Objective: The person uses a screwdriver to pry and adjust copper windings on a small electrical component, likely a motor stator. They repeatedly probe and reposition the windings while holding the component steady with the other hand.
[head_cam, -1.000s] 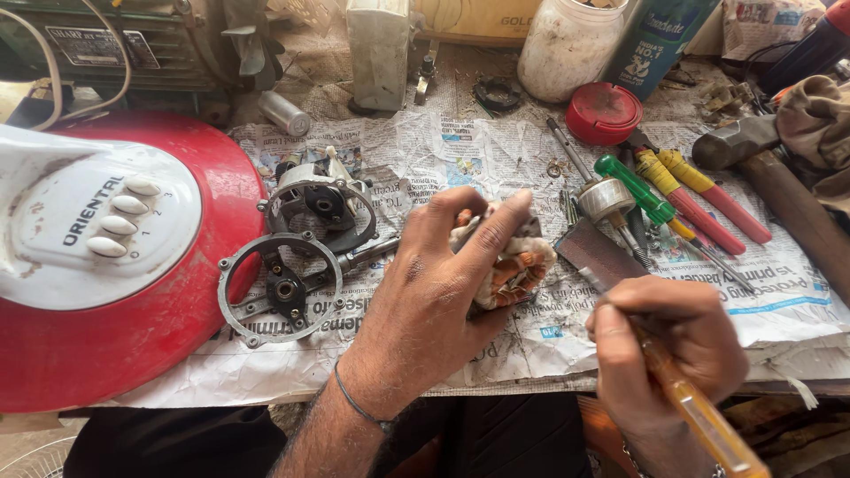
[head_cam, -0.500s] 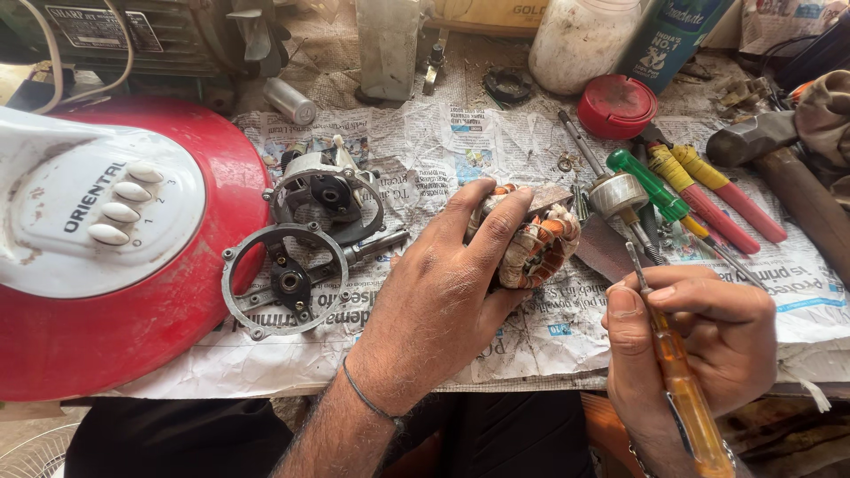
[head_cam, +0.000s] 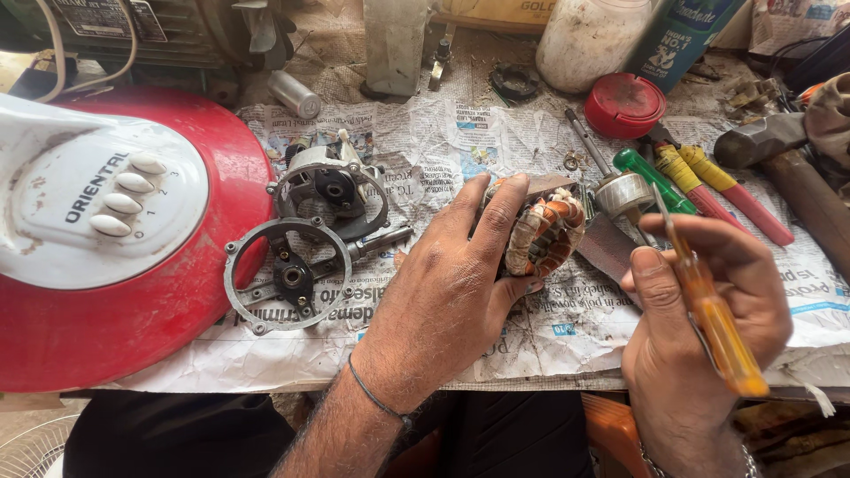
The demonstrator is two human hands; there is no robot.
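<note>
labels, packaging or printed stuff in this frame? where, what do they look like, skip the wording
Fan base: left, round, red, with a white panel bearing dark lettering and oval buttons.
Newspaper sheets: spread over the bench, crumpled, printed.
Teal carton: top right, lettered.
White jar: beside it, grimy, no label visible.
Nameplate: top left, on the green machine.

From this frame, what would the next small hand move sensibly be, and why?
Probably bring the orange-handled screwdriver tip down to the wound stator. The right hand grips the tool with its shaft raised, the tip near the rotor rather than on the windings, while the left hand clamps the stator on the newspaper, its coil end facing the tool.
</note>
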